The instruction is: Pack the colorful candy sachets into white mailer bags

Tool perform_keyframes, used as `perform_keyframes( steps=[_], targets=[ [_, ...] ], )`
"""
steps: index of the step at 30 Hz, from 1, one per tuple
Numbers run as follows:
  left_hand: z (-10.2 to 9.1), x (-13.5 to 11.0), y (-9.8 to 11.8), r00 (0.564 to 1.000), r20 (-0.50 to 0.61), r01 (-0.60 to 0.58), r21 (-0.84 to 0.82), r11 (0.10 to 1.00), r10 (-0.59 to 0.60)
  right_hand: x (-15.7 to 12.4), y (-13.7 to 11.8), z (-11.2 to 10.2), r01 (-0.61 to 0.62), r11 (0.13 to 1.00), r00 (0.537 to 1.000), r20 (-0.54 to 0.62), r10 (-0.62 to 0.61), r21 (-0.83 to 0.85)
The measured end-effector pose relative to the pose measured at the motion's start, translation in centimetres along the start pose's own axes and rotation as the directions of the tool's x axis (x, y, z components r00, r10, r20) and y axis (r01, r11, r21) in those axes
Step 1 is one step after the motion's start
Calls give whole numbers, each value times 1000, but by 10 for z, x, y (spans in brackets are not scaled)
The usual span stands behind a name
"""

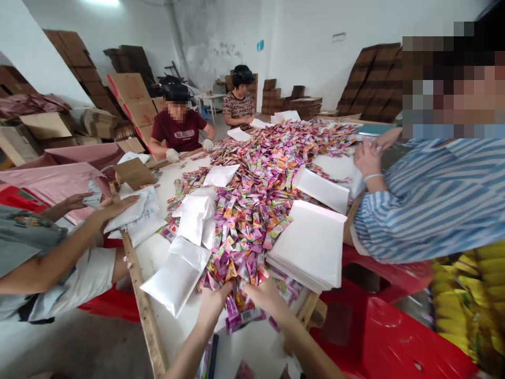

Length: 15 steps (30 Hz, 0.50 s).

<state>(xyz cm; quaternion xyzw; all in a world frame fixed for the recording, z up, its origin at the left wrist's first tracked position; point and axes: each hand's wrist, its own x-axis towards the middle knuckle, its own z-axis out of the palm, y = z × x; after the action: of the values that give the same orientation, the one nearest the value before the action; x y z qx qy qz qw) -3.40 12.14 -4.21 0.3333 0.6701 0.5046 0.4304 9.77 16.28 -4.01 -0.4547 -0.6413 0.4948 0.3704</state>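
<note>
My left hand (215, 303) is at the near edge of a large pile of small, colourful snack packets (258, 197). Its fingers curl around some of them, partly hidden among the wrappers. Facing it, my right hand (266, 290) grips packets from the other side, with several packets (239, 305) bunched between both hands. To the left of my left hand lies a filled white mailing bag (175, 273). A stack of flat white envelopes (310, 245) lies to the right of my right hand.
Smaller white pouches (193, 218) rest on the pile's left side. A person in stripes (426, 195) sits right, another's hands (122, 210) handle bags at left, and two people work across the table. Red stools (394, 331) and yellow packs (465, 300) are at right.
</note>
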Motion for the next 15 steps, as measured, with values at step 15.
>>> perform_keyframes(
  steps=[15],
  targets=[
    [-17,-1,-12,933,340,76,130,989,-117,-2,0,-16,83,989,978,199,-58,-122]
  ],
)
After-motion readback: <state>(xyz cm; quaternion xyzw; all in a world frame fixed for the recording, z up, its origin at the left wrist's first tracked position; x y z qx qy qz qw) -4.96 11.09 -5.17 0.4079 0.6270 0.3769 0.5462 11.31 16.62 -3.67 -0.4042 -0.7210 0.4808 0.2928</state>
